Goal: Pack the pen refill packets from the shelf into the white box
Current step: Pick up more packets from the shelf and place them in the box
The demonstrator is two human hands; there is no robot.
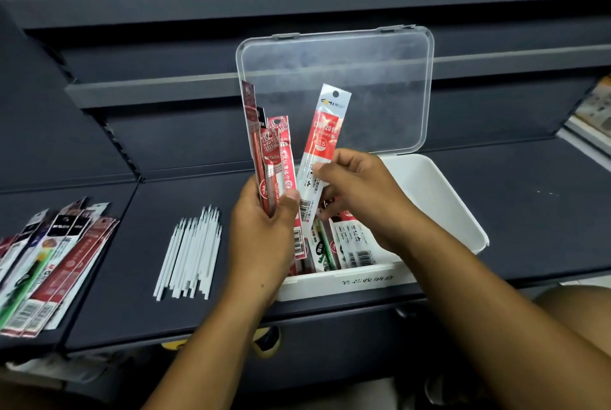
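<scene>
Pen refill packets [350, 244] already lying in the white box [446, 198] are largely covered by both wrists, so their number cannot be told, and their print is too small to read. A further pile of packets [49, 260] on the dark shelf [529, 204] at the far left is cut off by the picture's edge. The left hand [264, 227] has fingers and thumb curled round a bunch of red packets [274, 151], held upright above the box's left end; their lower ends are hidden behind the palm. The right hand [360, 191] pinches a red-and-white packet [325, 131] near its middle between thumb and fingertips, tilted, hang-hole end up. All are narrow, flat, glossy sleeves, some showing barcodes. The box sits at the shelf's front edge, its clear lid [363, 79] standing open behind. Loose white refills [193, 254] lie on the shelf just left of the left hand.
</scene>
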